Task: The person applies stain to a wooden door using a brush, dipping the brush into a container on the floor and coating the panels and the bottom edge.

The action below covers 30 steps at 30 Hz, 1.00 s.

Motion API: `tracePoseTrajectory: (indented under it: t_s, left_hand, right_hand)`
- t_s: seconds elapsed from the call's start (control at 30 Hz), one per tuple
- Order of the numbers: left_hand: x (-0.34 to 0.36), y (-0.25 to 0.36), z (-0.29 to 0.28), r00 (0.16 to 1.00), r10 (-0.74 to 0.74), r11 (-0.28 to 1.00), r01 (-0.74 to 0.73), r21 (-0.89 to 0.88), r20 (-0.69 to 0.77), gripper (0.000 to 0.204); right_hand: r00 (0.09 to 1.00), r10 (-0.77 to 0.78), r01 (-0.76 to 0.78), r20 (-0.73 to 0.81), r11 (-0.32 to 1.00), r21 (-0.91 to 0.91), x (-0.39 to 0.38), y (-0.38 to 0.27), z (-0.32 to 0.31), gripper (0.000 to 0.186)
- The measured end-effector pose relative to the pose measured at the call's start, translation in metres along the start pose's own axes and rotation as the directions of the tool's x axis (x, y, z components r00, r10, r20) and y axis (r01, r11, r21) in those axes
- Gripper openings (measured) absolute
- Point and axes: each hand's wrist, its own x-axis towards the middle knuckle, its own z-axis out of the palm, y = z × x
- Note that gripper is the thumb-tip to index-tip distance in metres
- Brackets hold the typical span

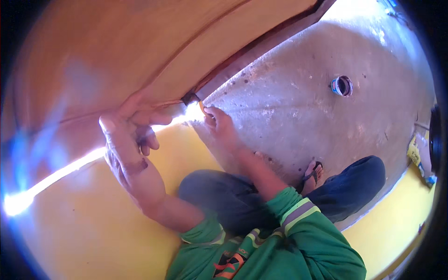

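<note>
My right hand (220,124) grips the yellow handle of a small paintbrush (202,108). Its dark bristle end meets the lower corner of a brown door (116,56), where bright light glares through the gap. Against the door's face, to the left of the brush, my left hand (127,133) rests with its thumb and fingers apart, some of them bent. Nothing shows in that hand. A dark brown smear marks its wrist.
On the grey concrete floor (289,107) at the right stands an open paint can (342,86) with dark insides. Yellow wall (107,210) lies at my left and lower right. A yellow and blue package (421,156) sits at the far right. My knees are bent beneath my arms.
</note>
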Motion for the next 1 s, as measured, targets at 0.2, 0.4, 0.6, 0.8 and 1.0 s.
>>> tracePoseTrajectory:
  t_s: [0.2, 0.4, 0.6, 0.8, 1.0]
  left_hand:
    - [0.006, -0.006, 0.0, 0.999, 0.037, 0.999, -0.037, -0.015, 0.037, 0.065]
    - [0.004, -0.007, 0.0, 0.998, 0.032, 0.999, -0.03, -0.036, 0.048, 0.062]
    - [0.002, -0.003, 0.006, 0.994, 0.039, 0.999, -0.039, -0.007, 0.101, 0.062]
    - [0.001, -0.003, 0.006, 0.998, 0.01, 1.0, -0.009, -0.004, 0.066, 0.064]
    - [0.005, -0.005, 0.0, 0.996, 0.025, 1.0, -0.026, 0.012, 0.085, 0.064]
  right_hand:
    - [0.946, -0.017, 0.1, 0.323, 0.965, -0.244, 0.047, -0.017, -0.065, 0.024]
    - [0.851, 0.145, 0.068, 0.506, 0.923, -0.379, 0.099, -0.02, -0.079, 0.024]
    - [0.729, 0.124, 0.324, 0.673, 0.804, -0.499, 0.114, -0.035, -0.068, 0.025]
    - [0.778, 0.167, 0.435, 0.605, 0.552, -0.711, 0.096, -0.074, -0.047, 0.02]
    - [0.809, -0.339, 0.564, 0.481, 0.68, -0.47, 0.071, -0.063, -0.047, 0.016]
